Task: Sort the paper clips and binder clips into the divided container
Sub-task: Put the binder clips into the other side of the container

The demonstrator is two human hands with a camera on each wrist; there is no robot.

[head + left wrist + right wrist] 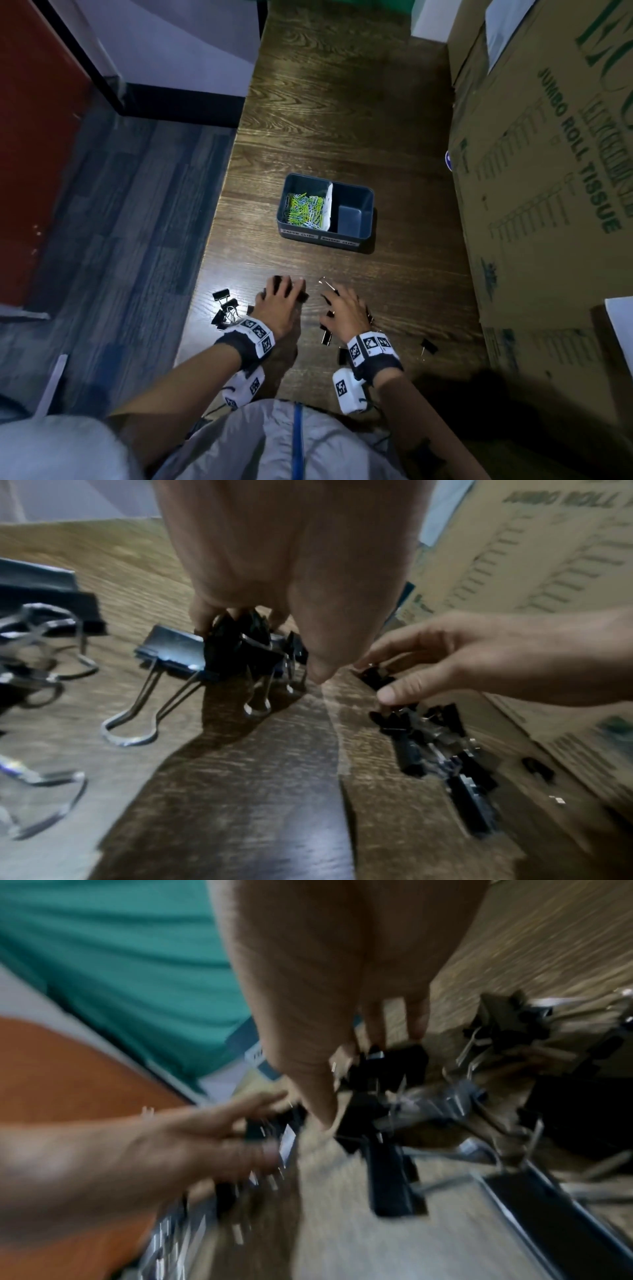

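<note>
At the lower centre of the head view, the person's left hand [279, 301] is grasping a bunch of black binder clips [240, 645] with curled fingers against the dark wooden table [342, 120], while the right hand [346, 310], just to its right, is pinching one small black binder clip [375, 677] between thumb and fingertips above a loose cluster of clips [435, 745]. More binder clips [226, 308] are lying at the lower left of the hands. The grey divided container [356, 236] is sitting at mid-frame, well apart from both hands, holding colourful paper clips [306, 209] in its left compartment beside a white divider [328, 205], and a large cardboard box [548, 171] is filling the right side.
</note>
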